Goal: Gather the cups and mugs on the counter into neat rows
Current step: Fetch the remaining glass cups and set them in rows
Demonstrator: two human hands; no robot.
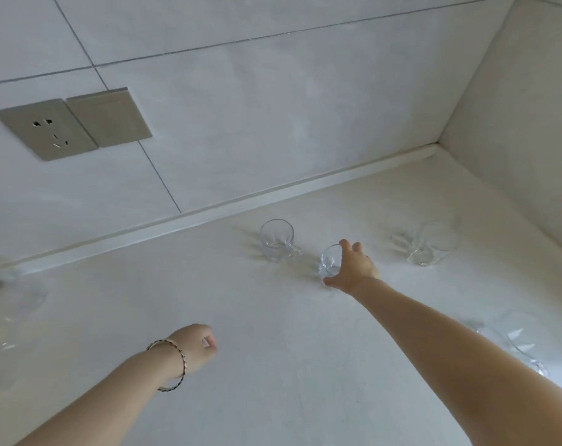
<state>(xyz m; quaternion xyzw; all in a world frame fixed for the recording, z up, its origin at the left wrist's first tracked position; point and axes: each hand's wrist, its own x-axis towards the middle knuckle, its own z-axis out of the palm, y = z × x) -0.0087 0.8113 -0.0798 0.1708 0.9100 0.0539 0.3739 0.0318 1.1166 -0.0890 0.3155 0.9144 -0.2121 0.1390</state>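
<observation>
Several clear glass cups stand on the white counter [273,365]. My right hand [353,268] is wrapped around a small clear glass [329,262] near the counter's middle. Just left of it stands a handled glass mug [276,240]. Farther right, near the back corner, is another clear glass [429,244]. A clear glass [524,342] sits partly behind my right forearm at the right. At the far left edge a faint clear glass [19,304] is hard to make out. My left hand [197,344], with a beaded bracelet on the wrist, hovers curled into a loose fist and holds nothing.
The tiled back wall carries a grey socket plate [48,128] and a grey switch plate [109,115]. A side wall [514,140] closes the counter on the right. A white moulding strip [241,204] runs along the counter's back edge.
</observation>
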